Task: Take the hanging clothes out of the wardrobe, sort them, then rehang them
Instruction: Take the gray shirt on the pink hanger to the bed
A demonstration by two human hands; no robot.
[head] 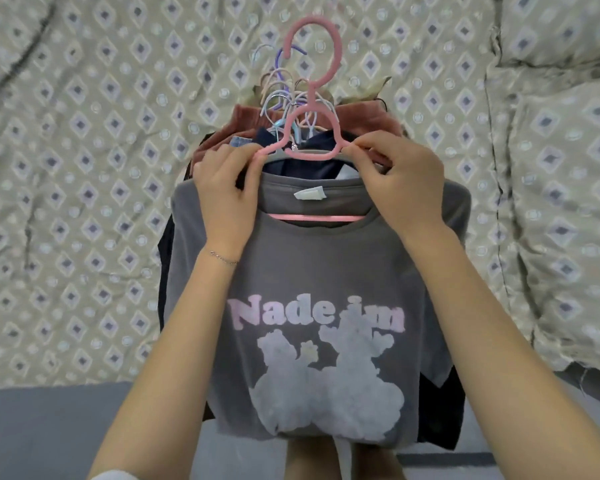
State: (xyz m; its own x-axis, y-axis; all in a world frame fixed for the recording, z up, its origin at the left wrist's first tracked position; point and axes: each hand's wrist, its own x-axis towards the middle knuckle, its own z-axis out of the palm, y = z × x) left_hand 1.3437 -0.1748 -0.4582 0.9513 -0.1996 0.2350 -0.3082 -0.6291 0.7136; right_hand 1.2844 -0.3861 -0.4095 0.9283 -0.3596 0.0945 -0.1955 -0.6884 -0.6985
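Observation:
A grey T-shirt [312,271] with pink lettering and a pale bear print lies on top of a pile of clothes on the bed. A pink hanger [312,46] sits in its neck opening, hook pointing away from me. My left hand [222,192] pinches the hanger's left shoulder at the collar. My right hand [402,181] pinches its right shoulder. Under the shirt lie dark navy garments [444,420] and a rust-red one [250,116], with several pastel hanger hooks [278,95] bunched behind.
The pile rests on a beige bedspread [84,202] with a diamond pattern. Two pillows [568,202] in the same fabric lie at the right. A grey mattress edge [49,427] runs along the bottom, nearest me.

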